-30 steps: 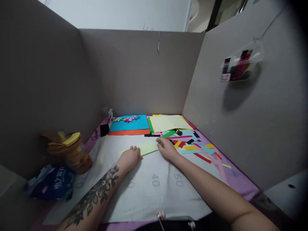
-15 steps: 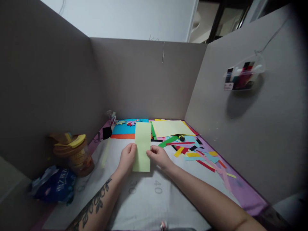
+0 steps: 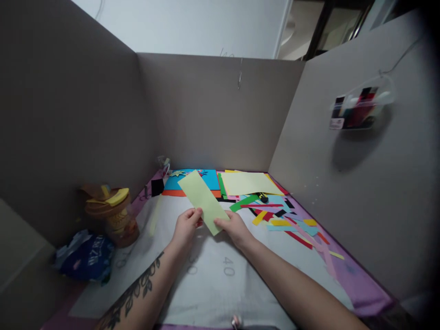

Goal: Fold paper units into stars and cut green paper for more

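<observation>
A pale green rectangular strip of paper [image 3: 203,200] is held above the white sheet, tilted with its top toward the left. My left hand [image 3: 188,225] pinches its left edge between thumb and fingers. On the lower right edge, my right hand [image 3: 235,228] grips the strip with the thumb on top. Behind it lies blue paper [image 3: 172,184] with small cut-out stars. A pale yellow-green sheet [image 3: 250,183] rests at the back right. Many coloured strips [image 3: 280,222] are scattered to the right of my right hand.
On the left stand a brown tub [image 3: 120,222] and a blue packet [image 3: 85,256]. Black-handled scissors [image 3: 263,198] lie among the strips. Grey panels [image 3: 213,114] surround the table. A clear container [image 3: 357,110] hangs on the right panel.
The pale green strip has turned from upright to slanted, its top moving left. Both hands still hold it. The whole view has shifted slightly.
</observation>
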Demonstrator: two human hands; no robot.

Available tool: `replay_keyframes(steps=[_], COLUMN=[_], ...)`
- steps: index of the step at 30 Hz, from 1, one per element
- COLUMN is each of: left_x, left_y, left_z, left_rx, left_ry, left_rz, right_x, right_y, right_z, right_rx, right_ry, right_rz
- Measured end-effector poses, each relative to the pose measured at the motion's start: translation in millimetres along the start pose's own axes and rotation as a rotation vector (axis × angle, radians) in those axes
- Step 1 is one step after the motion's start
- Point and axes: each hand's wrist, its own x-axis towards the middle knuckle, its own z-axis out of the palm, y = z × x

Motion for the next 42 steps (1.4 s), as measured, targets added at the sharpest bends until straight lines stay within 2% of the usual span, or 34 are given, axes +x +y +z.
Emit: replay_keyframes(steps=[4, 6, 9, 14, 22, 25, 28, 30, 33, 35, 37, 39, 42], left_x=[3, 5, 5, 9, 27, 35, 41, 41, 32, 24, 17, 14, 14], left_y=[-2, -3, -5, -6, 17, 30, 41, 42, 33, 23, 16, 13, 14], left_z=[0.3, 1.2, 3.5, 1.0, -18.8, -32.3, -48.2, -52.2, -39.8, -24.0, -10.4, -3.2, -0.3], left_rx=[-0.12, -0.188, -0.263, -0.293, -0.506, -0.583, -0.727, -0.795, -0.764, -0.681, -0.615, -0.606, -0.607], left_ry=[0.097, 0.164, 0.179, 0.195, 0.357, 0.441, 0.488, 0.464, 0.351, 0.116, -0.015, 0.025, 0.133], left_rz=[-0.004, -0.008, -0.036, -0.021, -0.014, -0.036, 0.016, 0.025, -0.001, -0.055, -0.112, -0.089, -0.04], right_x=[2, 3, 3, -2, -7, -8, -7, -4, 2, 6, 7, 8, 12], right_y=[5, 9, 11, 3, -7, -7, -6, -6, -3, -1, 1, 3, 4], right_z=[2, 5, 12, 14, 5, 4, -3, -9, -15, -16, -16, -15, -13], right_rx=[0.043, 0.066, 0.0, -0.202, -0.316, -0.334, -0.335, -0.303, -0.203, -0.17, -0.172, -0.148, 0.047], right_ry=[0.143, 0.134, 0.099, 0.174, 0.196, 0.197, 0.221, 0.254, 0.27, 0.208, 0.099, 0.01, 0.044], right_rz=[-0.043, -0.074, -0.064, -0.097, -0.114, -0.129, -0.143, -0.158, -0.197, -0.195, -0.14, -0.072, -0.026])
